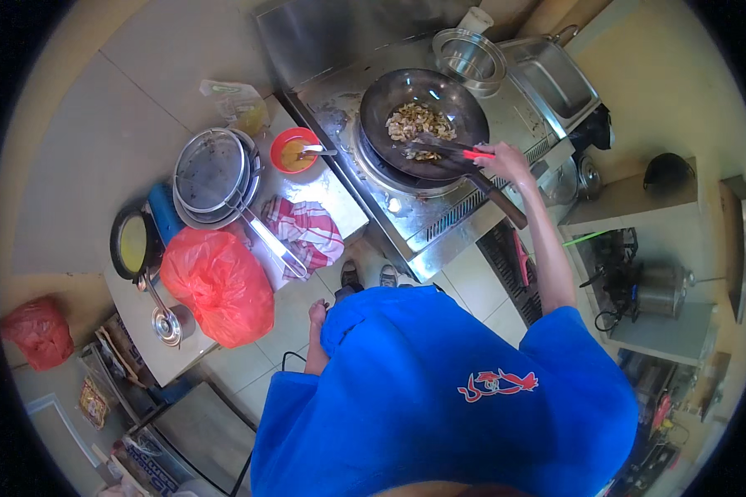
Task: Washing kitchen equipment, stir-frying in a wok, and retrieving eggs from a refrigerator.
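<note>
My right hand (506,163) grips the red-and-black handle of a spatula (438,146). Its blade rests among chopped, browned food pieces (416,123) in a dark wok (466,105). The wok sits on a round burner ring (373,164) of a stainless steel stove (423,230), and its long handle (500,202) points towards me, below my right wrist. At my left side hangs my left hand (317,312), low beside the blue shirt and apart from the counter; its fingers look curled, but their inner side is hidden.
Left of the stove, a counter (339,192) bears a red bowl (286,135) of yellow liquid with a spoon, stacked strainers (211,171), a checked cloth (311,233) and a full red plastic bag (217,286). A metal pot (469,62) and a sink (553,81) stand beyond the wok.
</note>
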Demonstrator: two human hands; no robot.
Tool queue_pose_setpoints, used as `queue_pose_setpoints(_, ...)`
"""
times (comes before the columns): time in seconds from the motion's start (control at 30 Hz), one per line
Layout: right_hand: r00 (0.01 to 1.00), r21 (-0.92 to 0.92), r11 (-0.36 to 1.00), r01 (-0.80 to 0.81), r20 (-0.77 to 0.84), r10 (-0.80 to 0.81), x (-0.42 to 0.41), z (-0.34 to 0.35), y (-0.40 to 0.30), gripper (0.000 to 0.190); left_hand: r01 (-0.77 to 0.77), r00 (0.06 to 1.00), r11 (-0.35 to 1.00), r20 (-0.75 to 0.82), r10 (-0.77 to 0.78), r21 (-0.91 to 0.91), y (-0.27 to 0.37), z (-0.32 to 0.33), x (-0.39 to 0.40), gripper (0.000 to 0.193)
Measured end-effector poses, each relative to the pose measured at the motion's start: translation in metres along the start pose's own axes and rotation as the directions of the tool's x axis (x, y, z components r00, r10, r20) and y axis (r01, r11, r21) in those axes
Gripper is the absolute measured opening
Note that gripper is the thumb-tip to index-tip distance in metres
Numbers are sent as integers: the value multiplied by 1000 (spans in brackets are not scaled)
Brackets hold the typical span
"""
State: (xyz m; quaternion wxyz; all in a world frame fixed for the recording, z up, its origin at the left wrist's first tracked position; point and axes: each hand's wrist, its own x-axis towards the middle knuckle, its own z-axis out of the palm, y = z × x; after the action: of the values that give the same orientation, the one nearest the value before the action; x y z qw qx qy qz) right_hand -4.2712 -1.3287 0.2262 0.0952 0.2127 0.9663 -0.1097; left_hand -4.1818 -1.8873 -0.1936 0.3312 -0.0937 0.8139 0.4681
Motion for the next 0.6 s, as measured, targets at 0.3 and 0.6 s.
queue_pose_setpoints(0.3, 992, -118, 992, 47, -111, -60, -6, -35, 9, 42, 181, 980, 953, -40, -197, -241, 0, 4, -7, 33)
queue_pose_setpoints(0.6, 986, -118, 991, -59, -164, 39, 8, 14, 12, 39, 184, 972, 902, -64, -226, -391, 2, 7, -4, 31)
